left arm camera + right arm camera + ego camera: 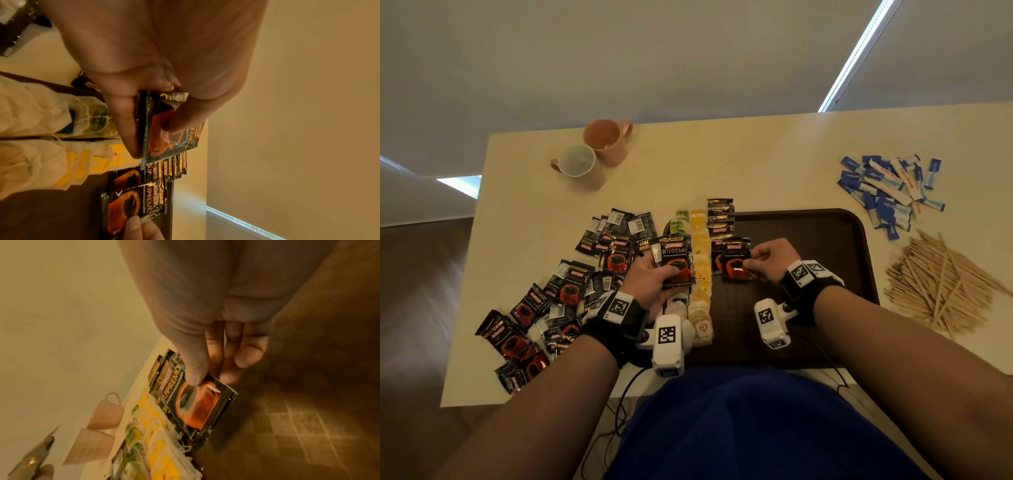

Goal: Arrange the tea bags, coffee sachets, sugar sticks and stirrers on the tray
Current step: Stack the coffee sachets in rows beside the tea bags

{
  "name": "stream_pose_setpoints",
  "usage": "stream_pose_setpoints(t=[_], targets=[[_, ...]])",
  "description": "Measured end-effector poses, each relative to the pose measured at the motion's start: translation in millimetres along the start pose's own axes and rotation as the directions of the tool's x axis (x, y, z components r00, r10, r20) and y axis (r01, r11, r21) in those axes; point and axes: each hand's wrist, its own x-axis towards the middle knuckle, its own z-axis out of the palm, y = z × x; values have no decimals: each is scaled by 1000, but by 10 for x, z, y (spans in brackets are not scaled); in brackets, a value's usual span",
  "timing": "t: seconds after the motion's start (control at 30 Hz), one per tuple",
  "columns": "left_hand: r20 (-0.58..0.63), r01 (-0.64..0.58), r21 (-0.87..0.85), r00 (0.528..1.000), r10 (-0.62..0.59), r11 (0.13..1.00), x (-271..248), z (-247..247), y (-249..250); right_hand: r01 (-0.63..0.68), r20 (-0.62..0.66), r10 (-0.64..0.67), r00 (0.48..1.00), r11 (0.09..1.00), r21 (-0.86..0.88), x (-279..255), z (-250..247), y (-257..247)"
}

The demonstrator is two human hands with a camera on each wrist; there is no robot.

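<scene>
Coffee sachet pinched by right hand over tray | left hand grips another sachet | likely light, slick foil; pinch edges.

Both forearms reach forward, wrists strapped; my left hand curls thumb over a coffee sachet, my right hand pinches another sachet between thumb and fingers.
</scene>
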Motion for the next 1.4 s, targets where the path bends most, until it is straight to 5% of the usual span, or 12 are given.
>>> stream_pose_setpoints(t=[0.83, 1.07, 1.13, 1.3, 1.4], targets=[[3, 17, 7, 1000, -17, 1000, 59, -40, -7, -43, -83, 37, 996, 997, -71, 133, 198, -98], [7, -23, 40, 1000, 23, 999, 64, 2, 0, 141, -261, -188, 947, 972, -188, 76, 18, -232], [-6, -44, 50, 999, 44, 998, 58, 29, 13, 240, -198, -262, 945, 962, -127, -4, 13, -388], [-3, -90, 62, 996, 90, 994, 71, 71, 4, 342, 184, -343, 921, 939, 35, -212, 119, -716], [0, -105, 51, 995, 105, 993, 74, 77, -14, 321, 212, -335, 918, 942, 99, -203, 195, -716]])
